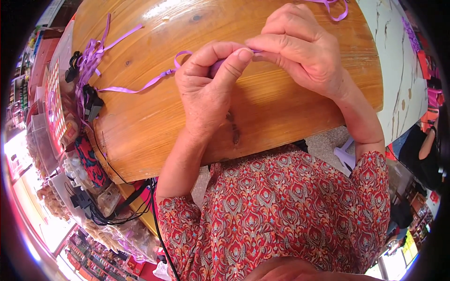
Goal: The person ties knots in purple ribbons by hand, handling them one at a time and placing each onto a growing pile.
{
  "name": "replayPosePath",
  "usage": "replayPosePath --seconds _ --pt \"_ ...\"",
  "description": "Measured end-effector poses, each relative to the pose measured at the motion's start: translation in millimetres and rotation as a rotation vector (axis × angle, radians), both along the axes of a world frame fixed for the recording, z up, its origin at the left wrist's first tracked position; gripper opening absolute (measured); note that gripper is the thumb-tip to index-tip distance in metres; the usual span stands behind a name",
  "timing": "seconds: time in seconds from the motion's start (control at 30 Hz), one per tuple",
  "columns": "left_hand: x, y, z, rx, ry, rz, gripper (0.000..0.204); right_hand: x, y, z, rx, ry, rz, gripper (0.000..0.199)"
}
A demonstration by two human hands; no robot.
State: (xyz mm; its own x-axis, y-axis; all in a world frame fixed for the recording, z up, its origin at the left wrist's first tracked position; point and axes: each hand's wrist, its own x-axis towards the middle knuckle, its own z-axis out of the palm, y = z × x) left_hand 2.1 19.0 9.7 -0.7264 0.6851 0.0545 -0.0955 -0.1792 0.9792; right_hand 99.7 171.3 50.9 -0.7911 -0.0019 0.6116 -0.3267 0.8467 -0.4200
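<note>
While a tangle of purple ribbons (91, 58) lay on the left side of the wooden table (140, 136), a purple ribbon (145, 85) with a small knot (166, 73) ran rightward to the left hand (206, 77), which pinched it between thumb and forefinger above the wood. Just beside, the right hand (302, 54) gripped a short stretch of it between its fingertips. Farther right lay a ribbon loop (338, 19), then a white veined surface (403, 70).

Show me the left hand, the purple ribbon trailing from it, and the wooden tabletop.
Left hand (205, 93), head view: middle of the hand.
Purple ribbon (129, 90), head view: its trailing stretch.
Wooden tabletop (140, 129), head view: bare wood.
</note>
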Motion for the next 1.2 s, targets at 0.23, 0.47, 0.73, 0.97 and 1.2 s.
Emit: replayPosePath --seconds 0.23,0.47,0.73,0.97,1.2 --pt "-4.5 -1.7 -3.1 -0.023 0.197 0.113 0.005 -1.7 5.4 7.7 -0.121 -0.022 -0.032 0.014" --pt "-1.8 1.8 -2.9 0.042 0.101 0.097 0.004 -4.8 5.8 -9.2 -0.018 -0.054 0.017 0.008" --pt "-6.3 -5.7 6.1 -0.029 0.196 0.012 0.007 -3.8 9.4 -16.5 -0.232 -0.031 0.047 0.009" --pt "-25.5 -20.0 7.2 -0.238 0.555 -0.075 0.012 16.2 66.7 -22.8 -0.931 0.23 -0.283 0.014" --pt "-52.8 -72.4 -8.6 -0.231 0.502 0.041 0.012 37.1 135.1 -24.5 -1.234 0.395 0.04 0.018"
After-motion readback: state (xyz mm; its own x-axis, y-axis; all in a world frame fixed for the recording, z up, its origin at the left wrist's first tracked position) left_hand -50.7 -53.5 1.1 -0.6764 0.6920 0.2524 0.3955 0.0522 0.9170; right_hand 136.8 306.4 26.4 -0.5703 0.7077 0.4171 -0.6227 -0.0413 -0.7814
